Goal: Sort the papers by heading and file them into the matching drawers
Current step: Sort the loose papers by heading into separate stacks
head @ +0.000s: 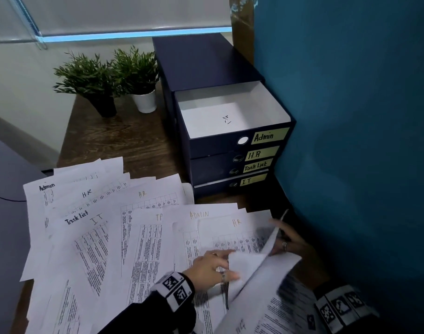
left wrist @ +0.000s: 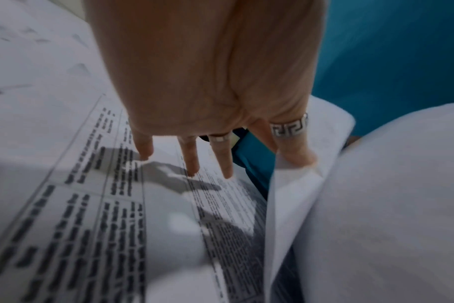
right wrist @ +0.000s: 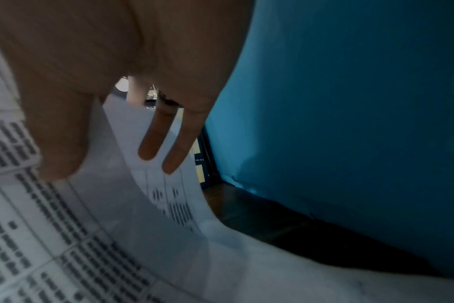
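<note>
Several printed papers (head: 109, 225) lie fanned over the desk, with handwritten headings Admin, H.R, Task list and IT. A dark blue drawer unit (head: 218, 169) stands behind them, labelled Admin, H.R, Task List and IT from top to bottom. The Admin drawer (head: 232, 138) is pulled out with a white sheet inside. My right hand (head: 284, 239) (right wrist: 111, 162) pinches a lifted sheet (head: 261, 268) (right wrist: 132, 205) between thumb and fingers. My left hand (head: 213, 266) (left wrist: 246, 164) rests straight fingertips (left wrist: 192, 170) on the papers beneath, its thumb against the lifted sheet's (left wrist: 363, 205) curled corner.
A teal partition (head: 351, 116) stands close along the right, right beside the drawer unit. Two potted plants (head: 90, 78) (head: 138, 71) stand at the back of the wooden desk (head: 124, 141). A dark surface (head: 6, 189) adjoins on the left.
</note>
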`<action>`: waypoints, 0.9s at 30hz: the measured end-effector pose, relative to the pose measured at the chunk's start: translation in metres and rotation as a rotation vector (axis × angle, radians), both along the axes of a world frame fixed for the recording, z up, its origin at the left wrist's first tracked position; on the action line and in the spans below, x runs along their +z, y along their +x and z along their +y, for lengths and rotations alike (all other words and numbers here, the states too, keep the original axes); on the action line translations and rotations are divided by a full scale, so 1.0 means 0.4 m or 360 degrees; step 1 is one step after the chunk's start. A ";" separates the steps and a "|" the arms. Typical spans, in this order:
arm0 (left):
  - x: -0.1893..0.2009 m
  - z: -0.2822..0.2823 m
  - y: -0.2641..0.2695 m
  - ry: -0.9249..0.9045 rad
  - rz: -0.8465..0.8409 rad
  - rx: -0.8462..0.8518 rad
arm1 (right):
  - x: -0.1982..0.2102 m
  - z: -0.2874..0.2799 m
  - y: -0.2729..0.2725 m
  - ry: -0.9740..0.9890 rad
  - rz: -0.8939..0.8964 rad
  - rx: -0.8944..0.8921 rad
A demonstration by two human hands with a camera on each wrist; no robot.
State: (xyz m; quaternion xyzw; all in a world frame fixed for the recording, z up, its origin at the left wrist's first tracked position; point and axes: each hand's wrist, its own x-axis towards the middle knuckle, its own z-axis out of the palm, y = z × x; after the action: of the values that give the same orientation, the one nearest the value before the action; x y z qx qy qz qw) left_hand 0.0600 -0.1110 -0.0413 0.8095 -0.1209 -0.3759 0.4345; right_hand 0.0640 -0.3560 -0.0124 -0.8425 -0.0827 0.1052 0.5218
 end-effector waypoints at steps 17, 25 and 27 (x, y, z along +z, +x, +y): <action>0.002 -0.036 -0.020 -0.0027 0.0068 0.0464 | -0.070 -0.037 0.031 -0.0696 0.0056 -0.0338; -0.030 0.069 -0.006 0.0490 -0.0291 0.1587 | -0.109 -0.018 0.036 -0.0742 0.0027 -0.0400; -0.042 0.103 -0.005 0.0393 -0.0240 0.1700 | -0.108 -0.006 0.039 -0.0818 -0.0031 -0.0473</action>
State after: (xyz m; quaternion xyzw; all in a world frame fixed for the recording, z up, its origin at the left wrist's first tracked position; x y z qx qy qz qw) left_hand 0.0581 -0.0699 -0.0581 0.8279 0.3208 -0.0557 0.4567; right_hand 0.0797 -0.3585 -0.0555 -0.9508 0.0659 0.0370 0.3004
